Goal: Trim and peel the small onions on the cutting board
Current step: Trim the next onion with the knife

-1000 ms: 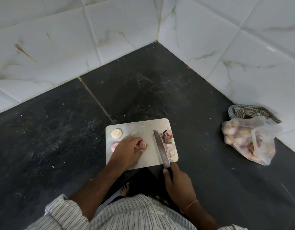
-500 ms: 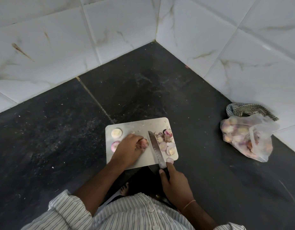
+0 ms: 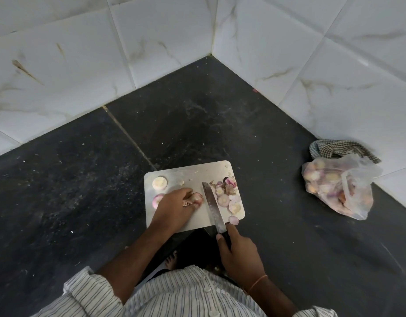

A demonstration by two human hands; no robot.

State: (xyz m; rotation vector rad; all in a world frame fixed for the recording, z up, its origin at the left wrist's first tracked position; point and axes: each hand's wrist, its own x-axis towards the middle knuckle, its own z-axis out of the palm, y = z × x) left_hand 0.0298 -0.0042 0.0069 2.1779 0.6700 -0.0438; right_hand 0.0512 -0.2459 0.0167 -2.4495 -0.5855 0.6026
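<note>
One small pinkish onion with papery skin [image 3: 196, 197] is in hand now, pinned near the middle of the pale rectangular cutting board [image 3: 174, 173] by the left hand [image 3: 174, 208], whose fingers curl over it; dry skin still shows on it, so I judge it untrimmed and unpeeled. Just beside it at three o'clock stands the long steel kitchen knife [image 3: 211, 203], its blade edge-down on the board, its dark handle clamped in the right hand [image 3: 239, 250] off the board's six o'clock edge. Done so far, by the look of it: a peeled whitish onion [image 3: 159, 181] at the board's ten o'clock corner and a pink-tinged one [image 3: 157, 199] below it, half hidden by the left hand. At three o'clock lies a heap of pink skins and cut ends [image 3: 228, 195], one piece [image 3: 233, 219] at the very edge. Much seems left: a clear plastic bag of small onions [image 3: 334, 186] sits on the dark stone bench [image 3: 83, 179], well apart at three o'clock, touching a checked cloth [image 3: 341, 148] against the white tiled wall [image 3: 334, 65].
</note>
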